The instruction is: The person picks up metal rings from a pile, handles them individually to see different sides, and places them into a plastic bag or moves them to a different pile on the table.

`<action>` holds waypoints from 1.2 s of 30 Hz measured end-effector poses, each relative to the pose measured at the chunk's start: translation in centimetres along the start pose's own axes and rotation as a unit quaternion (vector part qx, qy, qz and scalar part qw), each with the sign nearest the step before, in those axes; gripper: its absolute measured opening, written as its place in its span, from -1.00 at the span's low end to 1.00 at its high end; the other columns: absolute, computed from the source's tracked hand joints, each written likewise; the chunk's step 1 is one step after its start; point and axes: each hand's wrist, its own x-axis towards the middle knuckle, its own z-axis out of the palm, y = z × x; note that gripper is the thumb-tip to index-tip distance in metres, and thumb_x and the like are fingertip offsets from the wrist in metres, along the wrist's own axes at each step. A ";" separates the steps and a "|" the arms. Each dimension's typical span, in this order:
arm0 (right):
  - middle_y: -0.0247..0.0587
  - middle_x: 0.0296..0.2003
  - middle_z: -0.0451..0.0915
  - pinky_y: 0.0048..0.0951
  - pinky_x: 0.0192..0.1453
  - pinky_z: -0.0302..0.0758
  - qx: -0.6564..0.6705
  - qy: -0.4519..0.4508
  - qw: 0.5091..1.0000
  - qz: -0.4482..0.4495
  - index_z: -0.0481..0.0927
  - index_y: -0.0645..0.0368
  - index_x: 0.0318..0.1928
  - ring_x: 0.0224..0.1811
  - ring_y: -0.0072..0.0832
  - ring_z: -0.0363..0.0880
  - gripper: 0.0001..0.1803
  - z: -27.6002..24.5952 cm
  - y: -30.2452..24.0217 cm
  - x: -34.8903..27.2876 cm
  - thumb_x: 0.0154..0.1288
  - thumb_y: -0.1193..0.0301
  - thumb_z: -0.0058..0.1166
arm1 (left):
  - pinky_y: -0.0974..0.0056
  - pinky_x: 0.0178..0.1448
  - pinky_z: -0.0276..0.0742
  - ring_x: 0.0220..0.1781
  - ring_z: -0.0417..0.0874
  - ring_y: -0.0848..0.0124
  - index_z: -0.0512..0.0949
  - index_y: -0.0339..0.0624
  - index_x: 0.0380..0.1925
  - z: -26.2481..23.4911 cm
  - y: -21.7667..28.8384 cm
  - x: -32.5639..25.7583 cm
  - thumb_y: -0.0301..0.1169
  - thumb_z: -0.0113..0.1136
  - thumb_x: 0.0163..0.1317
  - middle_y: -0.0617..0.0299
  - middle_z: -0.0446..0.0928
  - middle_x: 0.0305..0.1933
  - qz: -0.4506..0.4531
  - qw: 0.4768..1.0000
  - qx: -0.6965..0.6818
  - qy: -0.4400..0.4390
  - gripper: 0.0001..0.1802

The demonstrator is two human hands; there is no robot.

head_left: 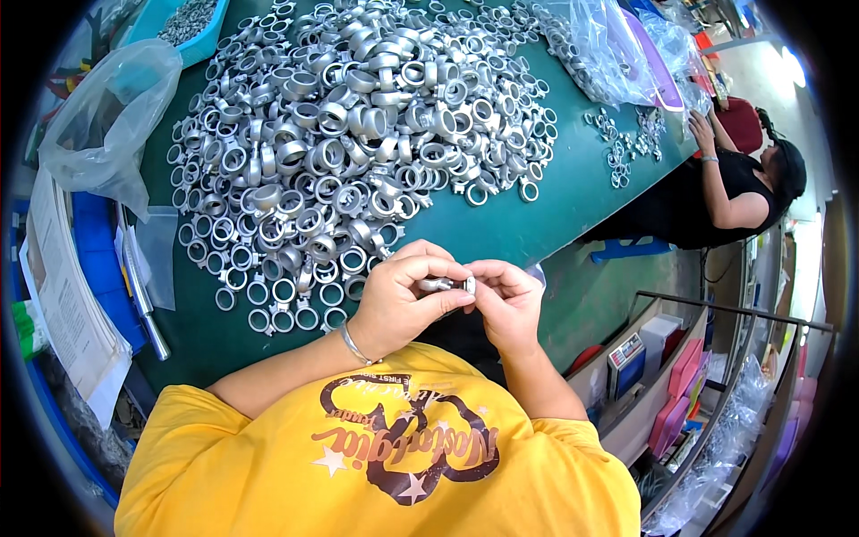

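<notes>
From my remote seat I am looking down past the yellow shirt at two hands working near the table's front edge. The left hand is pinching a small metal part between thumb and forefinger, its other fingers curling in. The right hand is meeting it from the other side, thumb and forefinger pinching the same part's end; the finer detail is hiding behind the fingertips. So the part is sitting between both hands, just beyond the shirt, and a bracelet is circling the left wrist. Beyond them I am seeing a big heap of silvery metal rings spreading across the green table, its nearest rings lying close to the left forearm. A clear plastic bag is slumping at the left, near a turquoise tray, while at the right a co-worker in black is reaching toward the tabletop's far corner
</notes>
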 end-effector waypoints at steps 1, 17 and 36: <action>-0.26 -0.38 0.60 -0.73 -0.43 0.45 0.008 -0.002 1.000 0.006 0.54 0.37 -0.18 -0.44 -0.71 0.53 -0.84 -0.1 0.1 0.0 0.21 0.65 0.02 | 0.50 -0.24 0.51 -0.32 0.56 0.55 0.60 -0.27 -0.35 0.0 0.1 0.0 -0.58 0.31 -0.01 0.24 0.49 -0.29 -0.005 1.000 -0.007 0.000 -0.83; -0.16 -0.26 0.59 -0.62 -0.22 0.53 -0.064 -0.030 0.992 -0.105 0.54 0.39 -0.19 -0.29 -0.58 0.56 -0.81 -0.2 -0.4 0.3 0.16 0.73 0.01 | 0.55 -0.31 0.38 -0.35 0.48 0.60 0.63 -0.17 -0.36 0.0 -0.1 -0.1 -0.58 0.37 -0.09 0.29 0.48 -0.34 0.027 0.999 0.043 -0.004 -0.77; -0.12 -0.40 0.56 -0.51 -0.41 0.54 -0.016 0.092 0.995 -0.040 0.47 0.42 -0.21 -0.39 -0.41 0.61 -0.78 -7.2 -8.7 11.4 0.07 0.66 0.00 | 0.58 -0.39 0.32 -0.43 0.40 0.68 0.52 -0.26 -0.38 0.1 0.0 0.1 -0.61 0.24 0.06 0.36 0.45 -0.31 -0.103 0.990 -0.073 0.060 -0.88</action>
